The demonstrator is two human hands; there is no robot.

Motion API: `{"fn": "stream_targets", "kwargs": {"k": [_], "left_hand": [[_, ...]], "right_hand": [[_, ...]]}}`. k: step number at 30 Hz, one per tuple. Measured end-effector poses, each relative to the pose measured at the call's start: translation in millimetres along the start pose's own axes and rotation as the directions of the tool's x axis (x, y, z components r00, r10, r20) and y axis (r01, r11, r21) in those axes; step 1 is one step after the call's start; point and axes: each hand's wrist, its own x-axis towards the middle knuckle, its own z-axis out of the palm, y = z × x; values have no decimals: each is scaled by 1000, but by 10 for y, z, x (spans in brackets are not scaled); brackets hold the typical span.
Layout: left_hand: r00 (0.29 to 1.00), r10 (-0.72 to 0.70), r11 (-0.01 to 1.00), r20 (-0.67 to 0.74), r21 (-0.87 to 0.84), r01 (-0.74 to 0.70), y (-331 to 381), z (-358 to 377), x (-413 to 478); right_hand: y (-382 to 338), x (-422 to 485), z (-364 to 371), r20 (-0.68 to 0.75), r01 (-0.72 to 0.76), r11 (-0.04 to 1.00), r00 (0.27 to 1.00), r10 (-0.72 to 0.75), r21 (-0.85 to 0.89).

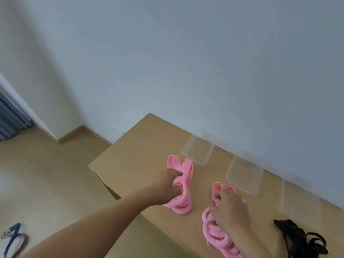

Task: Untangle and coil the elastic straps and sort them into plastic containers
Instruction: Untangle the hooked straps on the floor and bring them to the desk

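Observation:
Two bundles of pink elastic straps lie on a tan wooden table (134, 153). My left hand (168, 185) reaches into the left pink bundle (183, 187), its fingers curled through the loops. On the right pink bundle (214, 231) my right hand (229, 207) rests with fingers hooked into the upper loops. A tangle of black straps (301, 239) sits at the table's right end. Along the wall stand three clear plastic containers: one at the left (198, 149), one in the middle (243, 174) and one at the right (301, 200).
The table stands against a pale wall (186, 62). Its left edge drops to a light wooden floor (46, 174), where a blue and white slipper (13, 239) lies. A grey curtain (9, 116) hangs at the far left.

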Motion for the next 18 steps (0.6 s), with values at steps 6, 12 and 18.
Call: {"fn": "stream_targets", "kwargs": {"k": [6, 12, 18], "left_hand": [[949, -211, 939, -235, -320, 130, -860, -591, -978], [745, -496, 812, -446, -543, 216, -2075, -910, -2485], [496, -739, 554, -455, -830, 64, -2930, -750, -3876]], "right_hand": [[-1348, 123, -95, 123, 227, 960, 961, -248, 167], [-3152, -475, 30, 171, 472, 815, 820, -546, 336], [-4365, -1250, 281, 229, 607, 639, 615, -754, 473]]}}
